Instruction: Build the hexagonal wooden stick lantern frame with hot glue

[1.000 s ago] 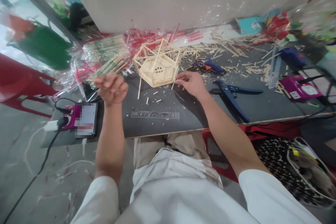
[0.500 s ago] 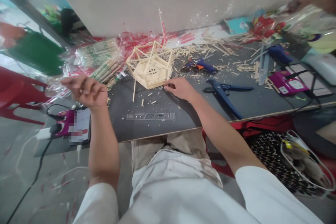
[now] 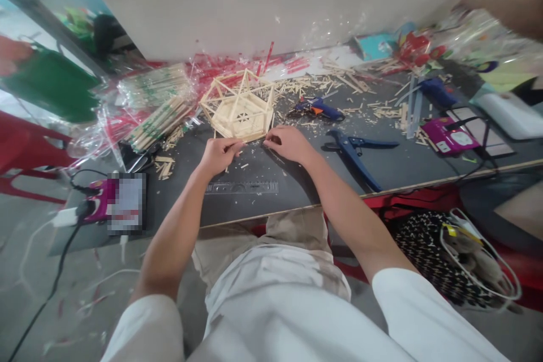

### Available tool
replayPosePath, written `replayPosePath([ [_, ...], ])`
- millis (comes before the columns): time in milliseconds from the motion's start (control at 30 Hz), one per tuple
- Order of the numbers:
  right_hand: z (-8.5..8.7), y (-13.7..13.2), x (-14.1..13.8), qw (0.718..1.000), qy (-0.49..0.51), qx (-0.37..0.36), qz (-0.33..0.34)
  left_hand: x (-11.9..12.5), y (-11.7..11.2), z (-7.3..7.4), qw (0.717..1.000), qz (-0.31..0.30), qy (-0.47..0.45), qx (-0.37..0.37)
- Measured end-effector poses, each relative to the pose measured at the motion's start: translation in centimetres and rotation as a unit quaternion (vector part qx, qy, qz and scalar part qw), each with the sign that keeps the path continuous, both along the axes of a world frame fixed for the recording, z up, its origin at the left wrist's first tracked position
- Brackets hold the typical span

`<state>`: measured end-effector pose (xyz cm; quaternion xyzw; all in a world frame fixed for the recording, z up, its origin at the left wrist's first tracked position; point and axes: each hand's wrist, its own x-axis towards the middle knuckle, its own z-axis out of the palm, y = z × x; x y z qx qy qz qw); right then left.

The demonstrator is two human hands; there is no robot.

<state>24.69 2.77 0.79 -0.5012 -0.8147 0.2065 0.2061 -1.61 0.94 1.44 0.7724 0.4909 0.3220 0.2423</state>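
Observation:
A six-sided frame point(image 3: 237, 124) of pale wooden sticks, with a patterned floor and open uprights, stands on the dark tabletop point(image 3: 297, 195) before me. My left hand point(image 3: 220, 155) is at its front edge with thumb and fingers pinched together; what lies between them is too small to make out. At the front right corner my right hand point(image 3: 289, 144) has its curled fingertips closed on the frame's edge. Just below the hands lies a clear plastic ruler point(image 3: 244, 187), with small stick offcuts around it.
Bundled sticks point(image 3: 159, 124) in plastic wrap lie left. Behind are scattered offcuts and a blue glue gun point(image 3: 320, 108); blue cutters point(image 3: 356, 153) lie right. Purple power strips point(image 3: 449, 134) sit at right and left, a phone point(image 3: 127, 203) near the left one. Another person's arm point(image 3: 504, 8) reaches in top right.
My left hand has come from the left, above the phone, to the frame's front edge, its fingers now pinched. My right hand stays at the front right corner. The view has shifted slightly.

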Motion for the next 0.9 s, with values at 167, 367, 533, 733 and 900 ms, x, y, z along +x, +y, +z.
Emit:
replayPosePath([
  [167, 0.0, 0.1, -0.3, 1.000, -0.015, -0.002, -0.017, 0.0, -0.2, 0.2, 0.987, 0.038, 0.121, 0.099],
  [367, 0.6, -0.1, -0.4, 0.998, -0.056, -0.004, 0.006, -0.2, -0.3, 0.4, 0.978, 0.051, 0.191, 0.069],
  [533, 0.7, 0.0, -0.3, 0.999, -0.048, 0.002, -0.015, -0.1, -0.3, 0.5, 0.974, 0.035, 0.218, 0.046],
  [733, 0.9, -0.5, -0.6, 0.986, -0.093, -0.045, -0.130, 0.1, -0.4, 0.9, 0.978, 0.027, 0.206, 0.018],
  [900, 1.0, -0.8, -1.0, 0.975, -0.111, -0.062, -0.181, 0.4, -0.5, 1.0, 0.990, -0.034, 0.130, -0.029],
])
